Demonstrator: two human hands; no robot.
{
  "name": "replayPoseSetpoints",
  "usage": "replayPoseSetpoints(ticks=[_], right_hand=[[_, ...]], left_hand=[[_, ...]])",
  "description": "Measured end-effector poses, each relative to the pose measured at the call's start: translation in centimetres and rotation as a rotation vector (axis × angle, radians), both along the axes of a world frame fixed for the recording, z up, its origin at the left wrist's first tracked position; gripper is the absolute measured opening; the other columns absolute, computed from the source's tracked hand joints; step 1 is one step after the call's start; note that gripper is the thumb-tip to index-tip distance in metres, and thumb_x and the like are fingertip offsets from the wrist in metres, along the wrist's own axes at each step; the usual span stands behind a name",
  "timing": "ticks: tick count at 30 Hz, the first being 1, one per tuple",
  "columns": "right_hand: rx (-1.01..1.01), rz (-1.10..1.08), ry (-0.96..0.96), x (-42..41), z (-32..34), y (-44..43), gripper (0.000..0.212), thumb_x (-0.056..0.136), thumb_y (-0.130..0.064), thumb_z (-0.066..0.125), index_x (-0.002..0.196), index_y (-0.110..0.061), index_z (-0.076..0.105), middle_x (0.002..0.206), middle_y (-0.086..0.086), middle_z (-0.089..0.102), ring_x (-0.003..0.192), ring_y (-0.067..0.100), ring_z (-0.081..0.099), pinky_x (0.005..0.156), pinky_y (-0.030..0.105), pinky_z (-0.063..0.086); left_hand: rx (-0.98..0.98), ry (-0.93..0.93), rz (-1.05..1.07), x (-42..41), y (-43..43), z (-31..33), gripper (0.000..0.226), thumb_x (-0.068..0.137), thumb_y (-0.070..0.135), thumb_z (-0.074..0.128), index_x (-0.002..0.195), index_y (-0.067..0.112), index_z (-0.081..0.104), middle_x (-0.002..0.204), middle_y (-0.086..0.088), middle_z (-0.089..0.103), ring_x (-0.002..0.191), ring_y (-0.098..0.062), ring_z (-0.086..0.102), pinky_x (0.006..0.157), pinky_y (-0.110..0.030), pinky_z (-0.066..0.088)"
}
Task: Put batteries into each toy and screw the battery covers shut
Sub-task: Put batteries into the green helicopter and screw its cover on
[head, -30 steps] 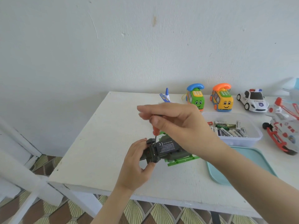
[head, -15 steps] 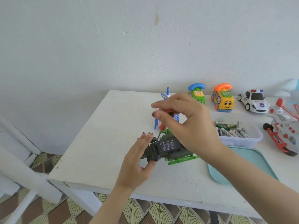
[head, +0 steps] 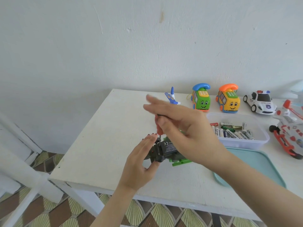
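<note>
A dark green toy (head: 167,150) lies underside up near the front of the white table (head: 101,145), its black battery cover facing me. My left hand (head: 139,164) steadies the toy's left end between thumb and straight fingers. My right hand (head: 182,126) pinches a red-handled screwdriver (head: 158,128) upright between thumb and fingers, with its tip down at the cover's left edge. The fingers of that hand stretch out to the left and look blurred. A clear tub (head: 260,141) right of the toy holds several batteries (head: 232,131).
Along the wall stand a blue-white toy plane (head: 171,97), a green phone car (head: 201,98), an orange phone car (head: 228,99) and a white police car (head: 260,102). A red-white helicopter (head: 290,133) sits at far right. A teal tray (head: 255,167) lies front right.
My right hand's fingers have swung out to the left around the screwdriver handle, and the handle now stands more upright. My left hand's fingers have straightened against the toy. The toy stays in place.
</note>
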State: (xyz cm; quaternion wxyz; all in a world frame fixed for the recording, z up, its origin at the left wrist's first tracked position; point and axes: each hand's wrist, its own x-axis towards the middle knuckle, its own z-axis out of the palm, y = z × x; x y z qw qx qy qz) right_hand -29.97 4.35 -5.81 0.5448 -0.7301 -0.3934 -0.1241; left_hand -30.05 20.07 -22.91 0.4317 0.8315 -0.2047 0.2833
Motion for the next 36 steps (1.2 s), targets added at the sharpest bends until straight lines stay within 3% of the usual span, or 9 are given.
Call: replayPoseSetpoints(ticks=[6,9,11,16,21,25,28,33,36], right_hand=[[0.101,-0.123,0.020,0.0,0.0,0.6,0.022,0.078,-0.018,0.074,0.100,-0.020,0.073,0.082,-0.007,0.057,0.077,0.005,0.061,0.075,0.022,0.054],[0.015,-0.205,-0.103,0.3,-0.3,0.5,0.023,0.089,-0.018,0.056,0.106,-0.015,0.071,0.106,-0.001,0.065,0.103,0.006,0.062,0.086,0.032,0.052],[0.033,-0.039,0.040,0.2,0.1,0.2,0.027,0.091,-0.007,0.050,0.107,-0.013,0.070,0.114,0.001,0.066,0.110,0.003,0.059,0.086,0.026,0.050],[0.035,-0.056,0.007,0.5,0.5,0.1,0.019,0.081,-0.011,0.069,0.096,-0.022,0.073,0.083,-0.011,0.059,0.074,0.008,0.060,0.072,0.025,0.052],[-0.170,-0.029,-0.093,1.3,1.0,-0.6,0.031,0.092,-0.008,0.050,0.119,-0.010,0.064,0.107,-0.008,0.062,0.119,0.002,0.052,0.094,0.017,0.043],[-0.259,0.010,-0.130,1.6,2.0,-1.0,0.028,0.087,-0.008,0.060,0.113,-0.015,0.069,0.088,0.002,0.065,0.073,0.007,0.063,0.073,0.011,0.047],[-0.351,-0.176,-0.312,2.1,2.2,-1.2,0.017,0.084,-0.029,0.067,0.095,-0.020,0.076,0.075,-0.006,0.052,0.066,0.007,0.056,0.065,0.004,0.037],[-0.482,-0.015,-0.171,1.9,2.2,-1.4,0.047,0.092,-0.010,0.043,0.138,-0.016,0.047,0.117,0.011,0.063,0.126,0.004,0.045,0.101,0.020,0.035],[-0.479,0.034,-0.178,1.8,2.5,-1.5,0.054,0.090,-0.006,0.049,0.141,-0.023,0.042,0.090,0.005,0.065,0.095,0.014,0.062,0.085,0.027,0.046]], left_hand=[[-0.002,-0.008,0.011,0.0,0.0,0.0,0.068,0.084,0.023,0.067,0.146,0.029,0.038,0.127,-0.001,0.061,0.111,-0.024,0.063,0.089,-0.038,0.056],[0.003,-0.003,0.007,-0.1,0.1,0.2,0.075,0.084,0.024,0.066,0.149,0.041,0.032,0.130,0.000,0.060,0.114,-0.024,0.062,0.091,-0.032,0.056],[-0.005,-0.022,0.009,-0.2,0.1,0.3,0.077,0.084,0.024,0.066,0.149,0.043,0.029,0.133,0.006,0.058,0.114,-0.024,0.062,0.091,-0.035,0.056],[0.004,-0.058,0.009,-0.2,0.1,0.3,0.078,0.084,0.026,0.065,0.150,0.044,0.027,0.137,0.020,0.050,0.119,-0.020,0.059,0.092,-0.037,0.055],[0.019,-0.039,0.007,-0.2,0.2,0.4,0.080,0.084,0.025,0.066,0.149,0.047,0.025,0.135,0.008,0.054,0.116,-0.023,0.061,0.090,-0.031,0.056],[0.013,-0.050,0.002,-0.2,0.2,0.4,0.079,0.084,0.026,0.066,0.149,0.047,0.026,0.140,0.022,0.047,0.119,-0.022,0.060,0.090,-0.039,0.056],[0.024,-0.040,0.010,-0.2,0.2,0.3,0.078,0.084,0.028,0.066,0.149,0.049,0.026,0.140,0.024,0.045,0.119,-0.021,0.059,0.090,-0.040,0.056],[0.017,-0.030,0.002,-0.3,0.2,0.4,0.080,0.084,0.027,0.066,0.148,0.050,0.025,0.139,0.019,0.049,0.115,-0.023,0.061,0.089,-0.035,0.056],[0.017,-0.036,0.003,-0.3,0.1,0.6,0.080,0.084,0.027,0.066,0.149,0.050,0.024,0.141,0.026,0.045,0.115,-0.022,0.062,0.089,-0.034,0.056]])
